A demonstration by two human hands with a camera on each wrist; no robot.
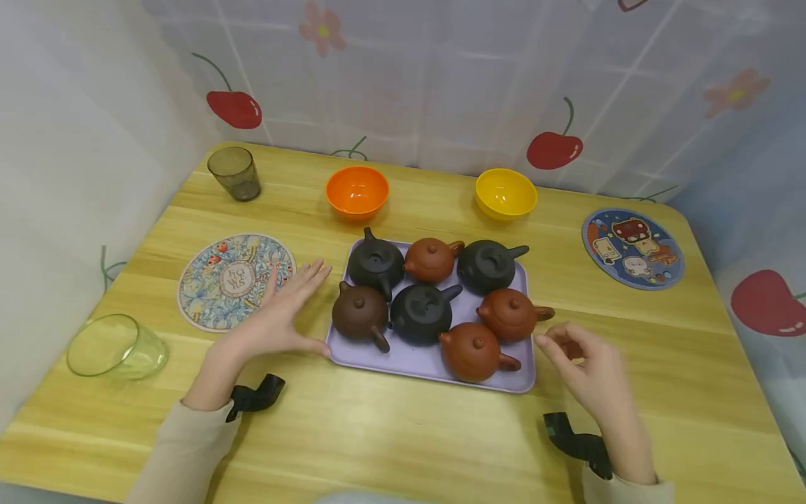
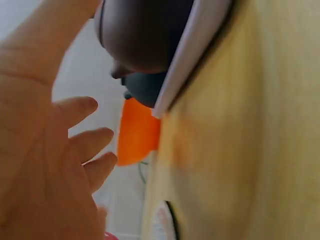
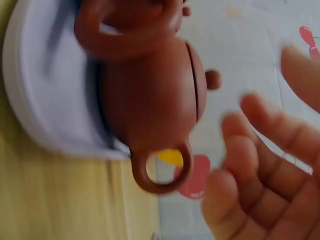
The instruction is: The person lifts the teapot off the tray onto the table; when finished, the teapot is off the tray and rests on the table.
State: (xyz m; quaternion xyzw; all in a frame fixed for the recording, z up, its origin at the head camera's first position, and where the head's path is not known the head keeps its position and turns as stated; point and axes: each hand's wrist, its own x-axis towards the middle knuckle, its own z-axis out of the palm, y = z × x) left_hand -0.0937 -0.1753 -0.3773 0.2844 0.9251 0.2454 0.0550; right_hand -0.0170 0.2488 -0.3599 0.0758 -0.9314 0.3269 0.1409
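Note:
A lilac tray [image 1: 393, 360] bears several small clay teapots. At its left end stand a dark brown teapot [image 1: 359, 315] and a black teapot [image 1: 376, 264] behind it. Reddish-brown teapots, among them one at the front [image 1: 471, 353] and one at the right [image 1: 507, 316], sit towards the other end. My left hand [image 1: 280, 315] holds nothing, its fingers spread and its thumb tip close to the tray's left edge. Beside the right edge, my right hand [image 1: 592, 367] is loosely curled and empty, near the handle [image 3: 162, 187] of the right-hand reddish-brown teapot.
Behind the tray stand an orange bowl [image 1: 357, 194] and a yellow bowl [image 1: 506, 194]. A flowered round mat [image 1: 217, 287] lies left, with a green glass [image 1: 119, 348] and a smoky brown glass [image 1: 236, 173] nearby. Far right is a blue round mat [image 1: 632, 248]. A curtain hangs behind the table.

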